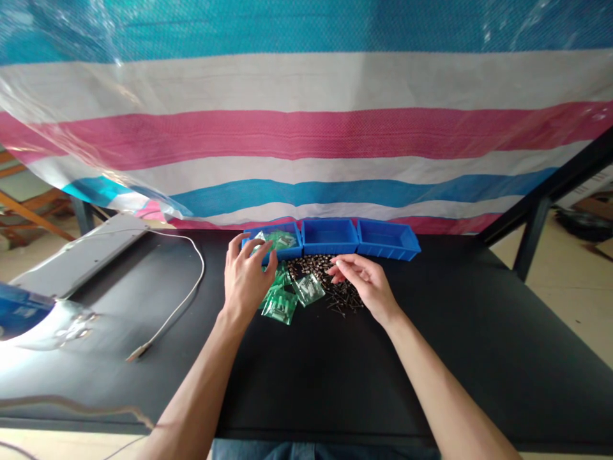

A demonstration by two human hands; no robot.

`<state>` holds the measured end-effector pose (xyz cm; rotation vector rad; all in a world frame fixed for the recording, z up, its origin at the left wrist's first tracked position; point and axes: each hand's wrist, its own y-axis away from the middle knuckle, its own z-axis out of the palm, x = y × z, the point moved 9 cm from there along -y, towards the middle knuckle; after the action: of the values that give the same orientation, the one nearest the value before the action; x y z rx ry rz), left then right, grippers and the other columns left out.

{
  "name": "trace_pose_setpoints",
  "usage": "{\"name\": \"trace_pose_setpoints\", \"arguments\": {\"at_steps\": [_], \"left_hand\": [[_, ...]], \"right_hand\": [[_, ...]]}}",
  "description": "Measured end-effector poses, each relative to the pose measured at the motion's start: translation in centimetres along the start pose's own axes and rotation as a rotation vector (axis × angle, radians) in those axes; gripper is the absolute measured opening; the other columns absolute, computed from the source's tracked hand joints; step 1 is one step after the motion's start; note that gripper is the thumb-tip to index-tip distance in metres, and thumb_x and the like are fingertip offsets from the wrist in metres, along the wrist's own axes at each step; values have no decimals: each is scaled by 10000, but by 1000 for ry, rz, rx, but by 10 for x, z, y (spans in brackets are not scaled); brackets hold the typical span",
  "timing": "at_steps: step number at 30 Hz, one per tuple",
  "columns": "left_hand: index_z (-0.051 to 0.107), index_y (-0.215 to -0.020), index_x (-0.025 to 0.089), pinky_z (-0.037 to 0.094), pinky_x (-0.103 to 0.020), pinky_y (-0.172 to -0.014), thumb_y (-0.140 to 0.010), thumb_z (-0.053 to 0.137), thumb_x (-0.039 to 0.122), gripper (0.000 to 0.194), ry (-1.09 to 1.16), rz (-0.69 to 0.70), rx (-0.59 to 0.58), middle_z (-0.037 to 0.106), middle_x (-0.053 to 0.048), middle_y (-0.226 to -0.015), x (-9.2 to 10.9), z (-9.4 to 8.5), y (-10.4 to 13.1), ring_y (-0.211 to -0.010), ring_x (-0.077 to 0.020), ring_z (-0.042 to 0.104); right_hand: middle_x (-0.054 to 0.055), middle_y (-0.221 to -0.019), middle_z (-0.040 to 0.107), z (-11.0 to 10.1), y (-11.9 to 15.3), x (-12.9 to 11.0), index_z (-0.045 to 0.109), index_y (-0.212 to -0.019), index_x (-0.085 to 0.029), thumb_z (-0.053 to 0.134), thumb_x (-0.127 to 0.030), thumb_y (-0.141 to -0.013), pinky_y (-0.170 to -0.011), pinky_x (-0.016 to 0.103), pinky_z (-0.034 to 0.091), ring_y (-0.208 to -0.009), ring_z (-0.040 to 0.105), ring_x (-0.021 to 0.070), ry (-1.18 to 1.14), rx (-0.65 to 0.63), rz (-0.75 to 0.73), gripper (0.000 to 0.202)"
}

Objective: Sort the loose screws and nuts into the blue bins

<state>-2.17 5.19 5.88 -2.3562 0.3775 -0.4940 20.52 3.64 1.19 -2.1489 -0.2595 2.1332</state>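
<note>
My left hand (pixel 246 275) hovers over the front of the left blue bin (pixel 271 255), its fingers spread and curved. Inside that bin lie small clear-and-green plastic packets (pixel 282 239). More green packets (pixel 280 305) are piled on the table beside my left hand, and a clear packet (pixel 310 289) lies to their right. My right hand (pixel 368 286) is above the right side of a pile of dark screws (pixel 345 299), thumb and fingertips close together; anything between them is too small to make out. Brownish metal pieces (pixel 311 263) lie between the hands, partly covered.
A middle blue bin (pixel 329 248) and a right blue bin (pixel 387 249) adjoin the left one. A white cable (pixel 194 291) curves across the black table (pixel 325 383). At left are a grey panel (pixel 90 252) and a blue-and-clear package (pixel 33 319). A striped sheet (pixel 306 134) hangs behind.
</note>
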Motion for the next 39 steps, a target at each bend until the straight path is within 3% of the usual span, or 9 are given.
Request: {"name": "trace_pose_setpoints", "arguments": {"at_steps": [2,5,11,17,21,24,27,34,39], "left_hand": [[758,-1081,216,560,-434,-926,-955,561,229,234,145,142,-52,752,-99,-1032,16,2,-1,-1055,-264,631],[750,-1099,203,577,-387,-900,-943,599,265,226,281,334,-289,750,-87,-1064,39,17,8,-972,-221,675],[754,-1119,200,589,-412,-908,-836,745,416,357,255,330,-517,766,-101,-1094,41,40,23,-1032,-273,702],[766,-1078,216,593,-382,-874,-846,748,345,267,235,288,-566,778,-73,-1050,32,54,28,-996,-262,716],[759,-1101,213,589,-373,-883,-867,722,296,251,262,272,-538,771,-77,-1072,33,51,26,-1015,-255,708],[767,-1064,196,570,-393,-910,-848,754,383,286,292,341,-516,758,-98,-1062,43,42,24,-1010,-263,682],[767,-1068,204,572,-381,-858,-744,840,459,419,319,382,-610,743,-90,-1023,52,41,27,-952,-259,671],[768,-1053,220,560,-333,-839,-776,764,239,278,310,341,-697,741,-59,-978,52,50,33,-925,-236,697],[775,-948,203,554,-331,-762,-812,635,138,205,288,376,-567,756,-49,-866,51,47,30,-803,-219,712]], "right_hand": [[70,-869,768,0,0,0,741,-976,-195,708,-513,-878,-735,360,587,-736,699,202,3,3,2,335],[70,-870,769,-1,0,1,741,-979,-192,709,-522,-874,-737,358,587,-735,702,201,-1,6,5,348],[67,-858,768,-3,-1,1,744,-970,-195,715,-517,-871,-734,354,580,-735,702,203,-7,17,5,338],[64,-851,770,-3,-1,0,746,-959,-195,708,-507,-880,-723,342,563,-724,694,197,-13,23,2,324],[62,-847,768,-3,-1,0,749,-955,-196,690,-515,-891,-719,341,556,-719,691,196,-10,22,6,330],[62,-842,767,-3,-1,0,750,-952,-195,688,-521,-892,-720,345,556,-715,689,197,-15,24,8,337],[59,-834,766,-3,-1,1,752,-948,-195,688,-514,-894,-717,339,549,-713,687,194,-23,23,9,330],[56,-830,767,-2,-1,2,753,-948,-189,676,-498,-909,-709,313,529,-708,680,177,-28,15,3,321],[56,-825,766,-3,-1,2,747,-948,-191,653,-505,-922,-708,315,537,-702,684,180,-23,10,1,329]]}}
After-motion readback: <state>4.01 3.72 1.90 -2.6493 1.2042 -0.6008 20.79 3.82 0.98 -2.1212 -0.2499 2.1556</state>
